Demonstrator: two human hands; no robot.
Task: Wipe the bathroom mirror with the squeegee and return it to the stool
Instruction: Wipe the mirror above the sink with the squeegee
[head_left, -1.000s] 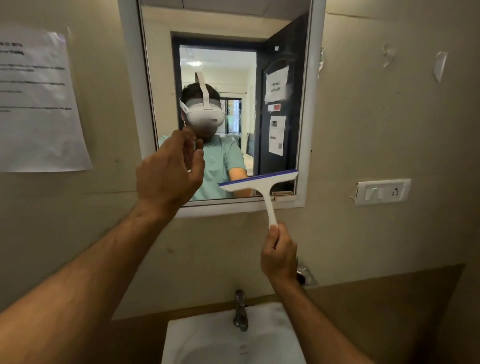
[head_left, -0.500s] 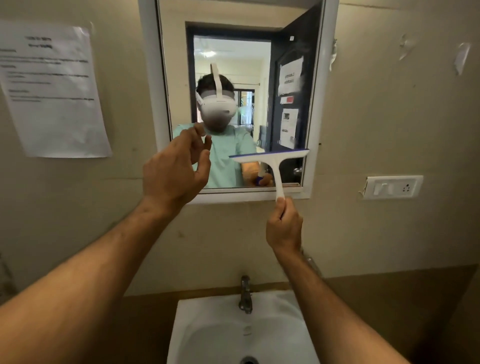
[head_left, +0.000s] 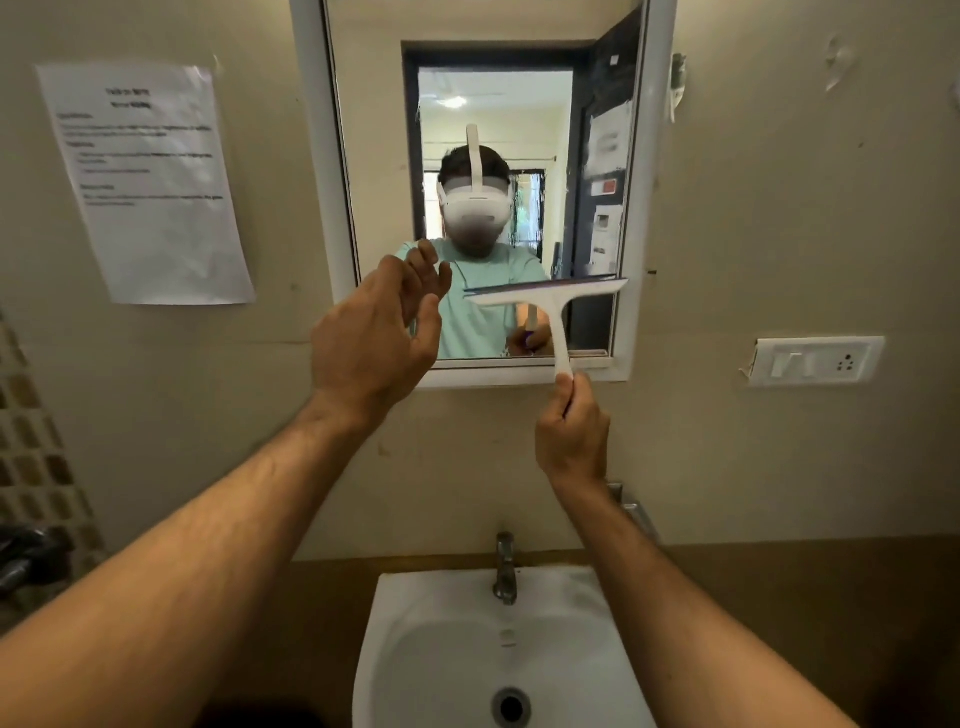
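Fingers (head_left: 558, 410), right hand (head_left: 571, 436): I see them pinching squeegee (head_left: 550, 299) handle, frame centre, before mirror (head_left: 374, 156). Left hand (head_left: 371, 332): spread, empty.

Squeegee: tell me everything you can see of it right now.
The squeegee is a white, plastic-looking T shape: a long, straight head with a thin dark blade strip along its top edge and a slim handle running down from the middle. It stands roughly upright, head slightly tilted, in front of the mirror's lower right part. The right hand pinches the handle's bottom end; the open left hand is nearby, not touching. Contact with the glass cannot be told.
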